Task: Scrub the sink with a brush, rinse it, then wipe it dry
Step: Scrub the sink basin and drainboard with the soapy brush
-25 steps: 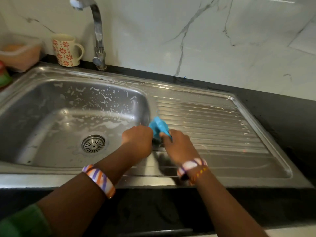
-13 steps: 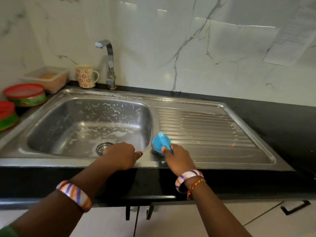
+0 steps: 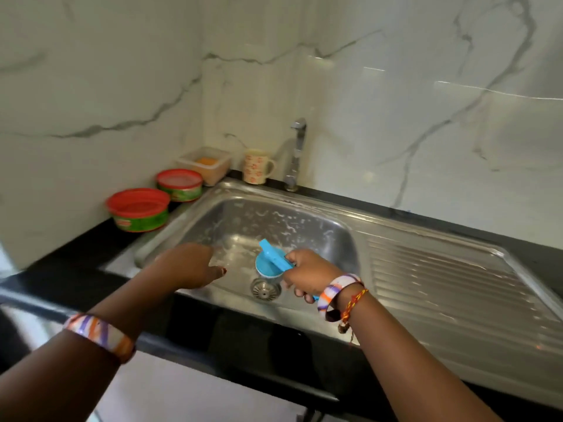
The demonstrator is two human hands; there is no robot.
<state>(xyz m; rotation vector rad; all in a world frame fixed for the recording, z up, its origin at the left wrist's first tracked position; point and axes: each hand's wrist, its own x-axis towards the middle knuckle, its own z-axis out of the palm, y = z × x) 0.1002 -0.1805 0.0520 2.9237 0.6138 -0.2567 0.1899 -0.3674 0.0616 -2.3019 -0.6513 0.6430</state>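
As the brush left the drainboard for the basin, I saw the right hand gripping it above the drain — left hand loosely open at nine o'clock; the sink was soapy, scrubbing unfinished.

Right hand is covering most of the brush handle; bristles not showing. Left hand is blurring, fingers unreadable. Sink draining board is running off the right edge. Tub labels too small to read.
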